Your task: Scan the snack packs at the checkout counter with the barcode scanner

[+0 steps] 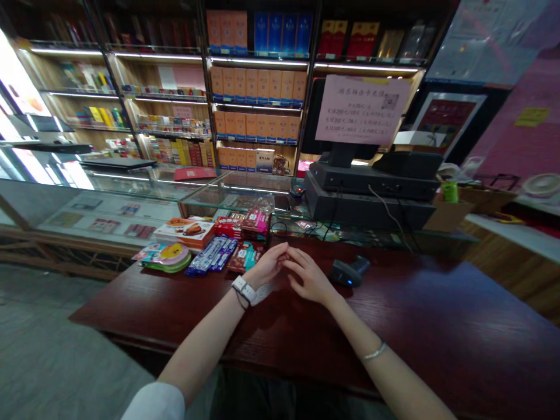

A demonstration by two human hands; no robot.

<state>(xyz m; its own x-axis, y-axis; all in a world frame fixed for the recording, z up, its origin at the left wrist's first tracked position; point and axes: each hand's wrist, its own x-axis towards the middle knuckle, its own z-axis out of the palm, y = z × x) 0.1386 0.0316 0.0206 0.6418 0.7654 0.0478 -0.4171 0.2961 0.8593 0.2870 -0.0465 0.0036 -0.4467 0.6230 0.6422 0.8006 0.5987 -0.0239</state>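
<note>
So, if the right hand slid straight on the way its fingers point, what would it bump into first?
The left hand. The right hand seems to touch its fingertips, though a small gap is hard to rule out. Beyond, roughly in line, lie the packaged snacks.

I can't read the small print on the brown-and-teal pack (245,256); my view's bottom edge crops the left sleeve (156,402).

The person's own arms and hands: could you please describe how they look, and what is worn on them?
Both hands are ungloved. The left hand has a white wristband, perhaps a watch, with a thin dark band beside it; a white sleeve covers that arm higher up. The right hand has a silvery bracelet on its forearm.
</note>
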